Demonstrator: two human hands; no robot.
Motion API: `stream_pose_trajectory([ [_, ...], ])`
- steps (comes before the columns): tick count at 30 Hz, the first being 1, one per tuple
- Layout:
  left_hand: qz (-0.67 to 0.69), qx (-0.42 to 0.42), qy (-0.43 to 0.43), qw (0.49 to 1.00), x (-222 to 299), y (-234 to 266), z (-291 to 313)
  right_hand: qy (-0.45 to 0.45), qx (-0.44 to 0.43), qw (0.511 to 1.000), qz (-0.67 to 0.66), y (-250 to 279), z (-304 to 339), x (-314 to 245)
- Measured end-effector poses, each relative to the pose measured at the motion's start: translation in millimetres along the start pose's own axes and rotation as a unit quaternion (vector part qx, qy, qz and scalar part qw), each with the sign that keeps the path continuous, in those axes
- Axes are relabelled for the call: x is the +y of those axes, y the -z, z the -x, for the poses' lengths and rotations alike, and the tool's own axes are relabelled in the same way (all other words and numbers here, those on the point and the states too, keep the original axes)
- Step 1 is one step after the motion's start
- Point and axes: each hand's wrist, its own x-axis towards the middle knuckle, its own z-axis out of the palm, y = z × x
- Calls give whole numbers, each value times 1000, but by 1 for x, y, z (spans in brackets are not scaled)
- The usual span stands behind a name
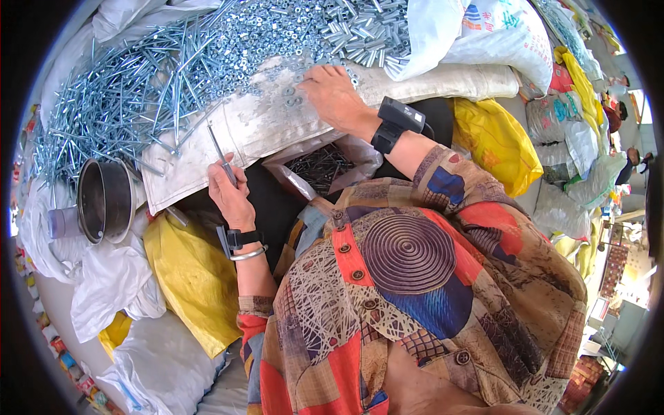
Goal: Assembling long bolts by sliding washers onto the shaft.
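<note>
My left hand (231,192) is closed around a long metal bolt (218,145), which points up and to the left. A thicker sleeve seems to sit on the bolt's lower part, by the fingers. Over the whitish cloth (242,128), my right hand (334,93) has its fingers bent together beside a few loose washers (290,97). Whatever lies under those fingertips is hidden. Beyond it spreads a heap of small nuts and washers (256,41). Long bolts (131,90) are piled at the far left, and short metal sleeves (370,31) at the far right of the heap.
Between my legs stands an open bag of dark metal pieces (319,169). A dark round metal pan (111,200) rests at the left. Yellow sacks (190,277) and white sacks (162,360) lie around me, and a printed white sack (494,41) is at the far right.
</note>
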Motion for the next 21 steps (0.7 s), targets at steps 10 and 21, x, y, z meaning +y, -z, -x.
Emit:
stream_pose_trajectory([
  [10, -19, -25, -3, 1000, -1, 1, 0, -4, -53, 998, -35, -19, -10, -8],
  [21, -34, -31, -8, 999, -1, 2, 5, 9, -122, 992, -12, -23, -39, -2],
])
